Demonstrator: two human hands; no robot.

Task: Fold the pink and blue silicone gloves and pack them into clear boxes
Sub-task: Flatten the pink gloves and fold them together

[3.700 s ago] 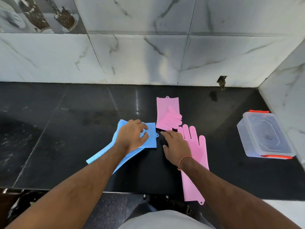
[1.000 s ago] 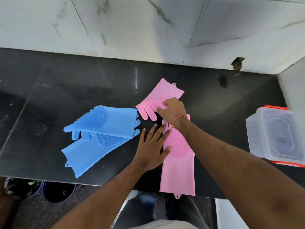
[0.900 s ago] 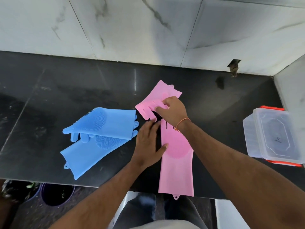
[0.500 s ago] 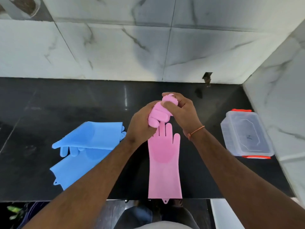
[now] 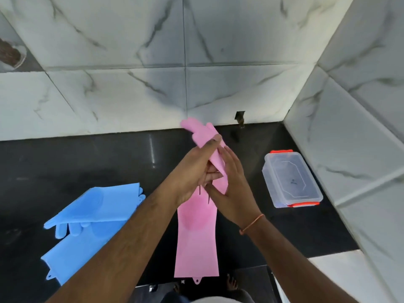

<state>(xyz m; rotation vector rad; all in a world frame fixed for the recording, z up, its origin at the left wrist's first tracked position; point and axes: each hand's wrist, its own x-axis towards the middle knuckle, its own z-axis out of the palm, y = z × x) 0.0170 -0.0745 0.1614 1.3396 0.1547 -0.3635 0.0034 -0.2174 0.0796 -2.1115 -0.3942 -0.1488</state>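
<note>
One pink silicone glove (image 5: 206, 136) is held up above the black counter (image 5: 87, 162), its fingers pointing toward the back wall. My left hand (image 5: 192, 171) grips its middle from the left and my right hand (image 5: 234, 184) presses against it from the right. A second pink glove (image 5: 196, 241) lies flat below my hands, cuff at the counter's front edge. Two blue gloves (image 5: 91, 215) lie at the left, the upper one folded over the lower. A clear box (image 5: 290, 180) with orange clips stands shut at the right.
White marble wall tiles (image 5: 185, 73) rise behind the counter and along the right side, close beside the box. A small dark hole in the wall (image 5: 239, 116) sits just behind the held glove. The counter's front edge runs under my forearms.
Both hands have lifted the crumpled pink glove higher and stretched it out long between them. The other gloves and the box lie where they were.
</note>
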